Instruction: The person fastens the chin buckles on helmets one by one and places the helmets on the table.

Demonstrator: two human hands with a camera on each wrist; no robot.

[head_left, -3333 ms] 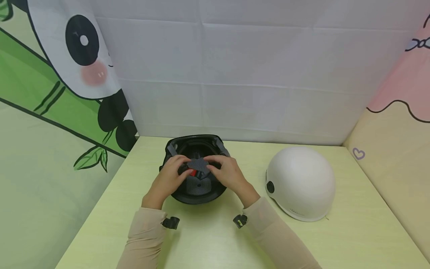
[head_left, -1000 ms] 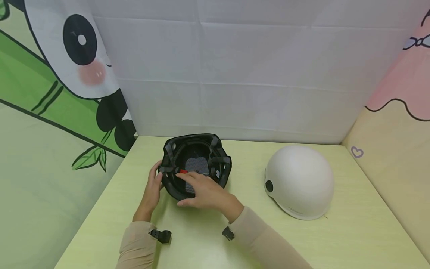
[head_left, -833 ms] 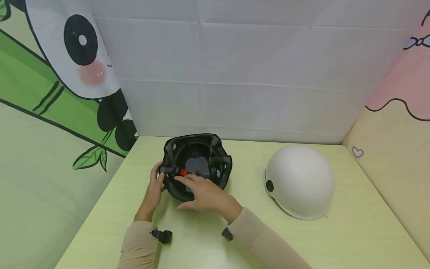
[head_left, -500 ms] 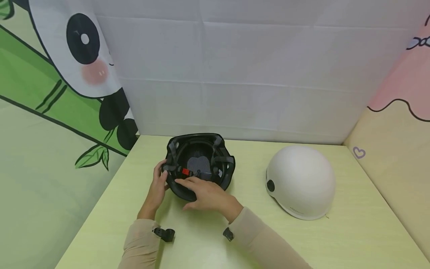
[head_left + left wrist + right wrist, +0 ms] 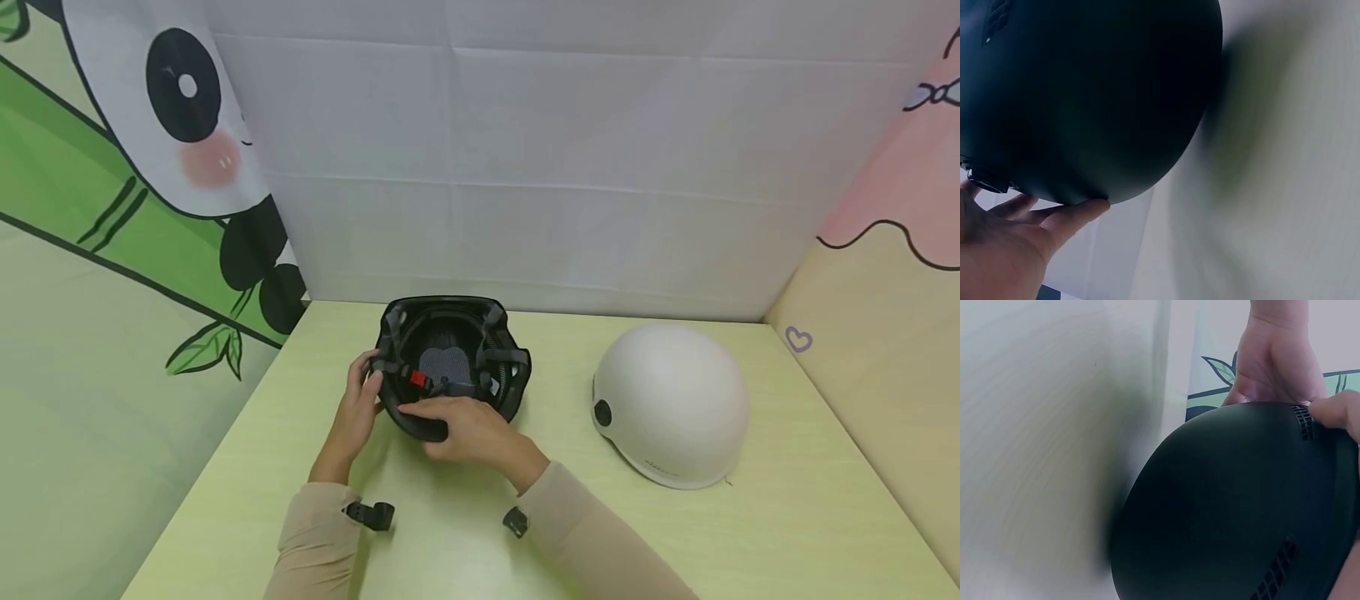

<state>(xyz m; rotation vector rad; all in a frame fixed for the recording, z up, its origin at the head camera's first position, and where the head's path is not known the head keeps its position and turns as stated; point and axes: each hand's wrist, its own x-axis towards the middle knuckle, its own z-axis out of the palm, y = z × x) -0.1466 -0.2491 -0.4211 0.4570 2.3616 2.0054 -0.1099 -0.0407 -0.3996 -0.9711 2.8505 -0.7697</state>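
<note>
A black helmet (image 5: 405, 417) stands with its hollow side facing me, showing a grey heart-shaped pad (image 5: 445, 364), dark straps and a red buckle (image 5: 418, 378). My left hand (image 5: 358, 425) supports its left side with extended fingers spread along the outer shell; the left wrist view shows the fingertips right at the smooth surface. At the front edge my right hand (image 5: 472, 433) pinches the rim. Its index finger lies over the inner edge, hiding part of the lining, and its thumb (image 5: 1329, 411) is on the outer shell beside a mesh vent (image 5: 1302, 422).
To the right a white helmet (image 5: 671, 404) sits dome up on the pale table (image 5: 810, 517). Behind the table hangs a white cloth wall (image 5: 540, 208). Printed cartoon panels flank both sides. A small dark wrist camera (image 5: 371, 515) hangs from my left cuff.
The black helmet has shifted slightly right with both hands. Earlier my two hands held the heart-shaped pad over the hollow; it now lies inside, and my hands are at the helmet's edge.
</note>
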